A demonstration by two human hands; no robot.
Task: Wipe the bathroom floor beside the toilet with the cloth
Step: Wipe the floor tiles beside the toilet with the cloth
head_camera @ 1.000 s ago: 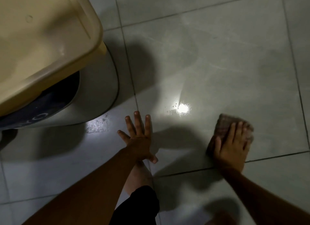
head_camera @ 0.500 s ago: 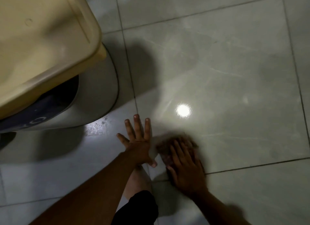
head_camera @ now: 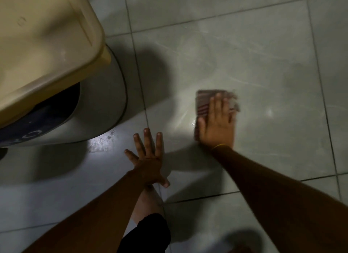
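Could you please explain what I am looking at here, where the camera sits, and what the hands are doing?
There is no machine here: a person wears one wide-angle camera on the head, looking down at their own bare hands. The pale grey tiled floor fills most of the view. At upper left is the beige toilet lid above its grey base. The left hand lies flat with fingers spread on the tiles, apparently as support. The right hand presses a folded reddish-brown striped cloth flat against the floor, to the right of the toilet. Its blur suggests a wiping stroke. A thin yellow band circles that wrist. Below, part of a bare leg shows.
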